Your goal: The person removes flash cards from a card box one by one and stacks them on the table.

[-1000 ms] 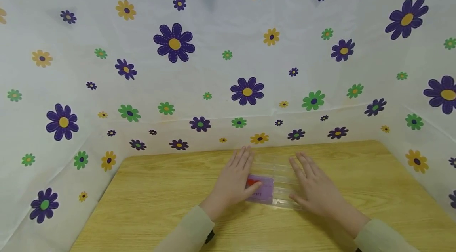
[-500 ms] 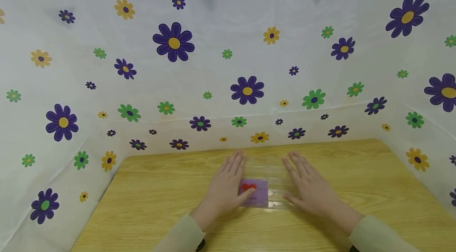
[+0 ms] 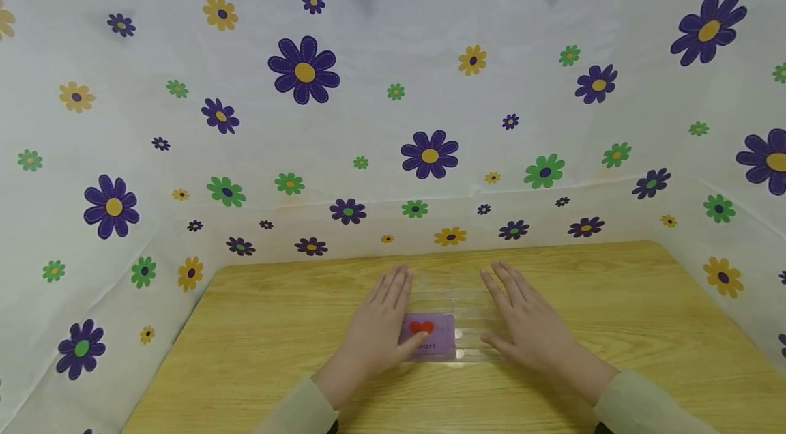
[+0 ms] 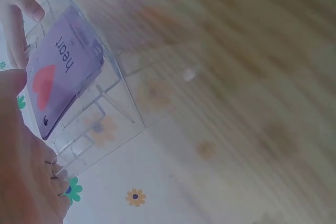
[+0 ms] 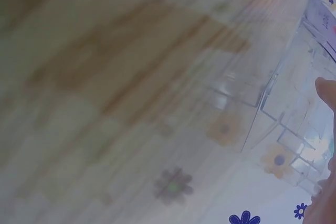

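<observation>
White cloth (image 3: 381, 45) printed with purple, yellow and green flowers, hung from 9 o'clock round through 12 to 3; wood-grain table (image 3: 264, 325) inside it. Clock centred on the clear tray (image 3: 467, 334), head view. Left to right: left sleeve (image 3: 302, 410) at 8 with a dark band (image 3: 333, 427) at its cuff, left hand at 9, card in the tray's 8 o'clock part, right hand at 3, right sleeve (image 3: 645, 403) at 4, dark at the cuff too. Obstructions: left hand hides the tray's 9 o'clock edge, its thumb overlaps the card; right hand masks the 3 o'clock edge.

Count: one table, two sleeves, two hands, one tray, one card face showing. Card (image 3: 439, 333) purple, red heart (image 3: 421, 328) above the word "heart", punched hole at one corner in the left wrist view. Cannot tell if more lie beneath.

Left hand (image 3: 371, 328): fingers straight, nearly together, laid along the tray's side; thumb out toward 3, pressure on the card unclear. Right hand (image 3: 528, 325): flat, straight fingers slightly spread at the tray's edge, thumb reaching toward 9 over clear plastic.
</observation>
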A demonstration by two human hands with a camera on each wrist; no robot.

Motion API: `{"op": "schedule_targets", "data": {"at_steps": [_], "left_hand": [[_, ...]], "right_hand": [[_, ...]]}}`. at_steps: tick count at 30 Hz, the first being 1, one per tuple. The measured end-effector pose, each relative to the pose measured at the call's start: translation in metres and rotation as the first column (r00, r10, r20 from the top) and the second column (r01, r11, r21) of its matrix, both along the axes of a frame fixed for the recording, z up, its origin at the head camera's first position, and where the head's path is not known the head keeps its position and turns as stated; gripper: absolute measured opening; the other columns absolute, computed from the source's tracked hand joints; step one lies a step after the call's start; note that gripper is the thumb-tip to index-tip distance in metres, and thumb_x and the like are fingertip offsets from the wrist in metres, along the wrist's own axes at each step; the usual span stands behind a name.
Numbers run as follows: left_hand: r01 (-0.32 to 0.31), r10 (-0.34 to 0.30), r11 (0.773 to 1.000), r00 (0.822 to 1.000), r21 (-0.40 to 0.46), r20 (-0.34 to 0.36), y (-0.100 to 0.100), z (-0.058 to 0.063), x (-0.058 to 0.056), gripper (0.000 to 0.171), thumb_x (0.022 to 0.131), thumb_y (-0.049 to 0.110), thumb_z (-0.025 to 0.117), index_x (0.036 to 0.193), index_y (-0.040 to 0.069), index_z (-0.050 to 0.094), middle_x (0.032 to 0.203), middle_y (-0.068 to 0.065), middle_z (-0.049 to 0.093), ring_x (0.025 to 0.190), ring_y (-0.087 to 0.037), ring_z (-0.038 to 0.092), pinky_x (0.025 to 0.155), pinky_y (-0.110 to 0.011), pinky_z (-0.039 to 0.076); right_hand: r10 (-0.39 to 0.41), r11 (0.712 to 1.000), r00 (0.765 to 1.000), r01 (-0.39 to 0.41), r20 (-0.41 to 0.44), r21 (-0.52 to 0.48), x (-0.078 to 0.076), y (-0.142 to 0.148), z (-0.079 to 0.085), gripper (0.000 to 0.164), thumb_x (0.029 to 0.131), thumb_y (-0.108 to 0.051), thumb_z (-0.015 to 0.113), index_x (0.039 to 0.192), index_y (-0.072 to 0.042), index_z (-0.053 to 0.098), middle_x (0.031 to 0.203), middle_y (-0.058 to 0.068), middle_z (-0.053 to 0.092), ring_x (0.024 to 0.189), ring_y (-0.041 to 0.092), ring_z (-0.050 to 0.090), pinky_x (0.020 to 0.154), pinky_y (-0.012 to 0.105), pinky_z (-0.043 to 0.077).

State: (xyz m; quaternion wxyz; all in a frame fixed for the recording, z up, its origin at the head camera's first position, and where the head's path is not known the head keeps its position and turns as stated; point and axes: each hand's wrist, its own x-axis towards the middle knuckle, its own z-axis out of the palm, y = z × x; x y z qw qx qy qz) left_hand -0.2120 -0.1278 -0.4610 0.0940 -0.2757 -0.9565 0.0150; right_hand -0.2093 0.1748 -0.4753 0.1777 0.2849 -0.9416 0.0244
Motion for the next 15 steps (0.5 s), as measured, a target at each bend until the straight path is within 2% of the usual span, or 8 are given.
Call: {"op": "schedule_targets", "data": {"at_steps": [7,15], "left_hand": [[-0.008,0.007,0.999,1.0,0.034,0.024,-0.011,0.003,0.006,0.099,0.103,0.069,0.049,0.167,-0.002,0.021,0.177,-0.017,0.012,0.165,-0.034,0.017,0.134,-0.046,0.02],[0.024,-0.024,1.0,1.0,0.012,0.012,-0.026,0.002,0.009,0.099,0.103,0.069,0.048,0.167,-0.001,0.02,0.177,-0.016,0.013,0.165,-0.033,0.017,0.133,-0.044,0.02]], "right_hand": [[0.016,1.0,1.0,-0.016,-0.013,0.023,0.0,-0.002,0.0,0.108,0.091,-0.062,0.073,0.164,0.003,0.027,0.172,0.027,0.027,0.157,0.045,0.033,0.128,0.054,0.033],[0.082,0.996,0.993,-0.077,-0.081,0.054,0.0,-0.003,-0.004,0.112,0.089,-0.065,0.074,0.164,0.004,0.027,0.17,0.026,0.03,0.156,0.044,0.036,0.126,0.053,0.038]]}}
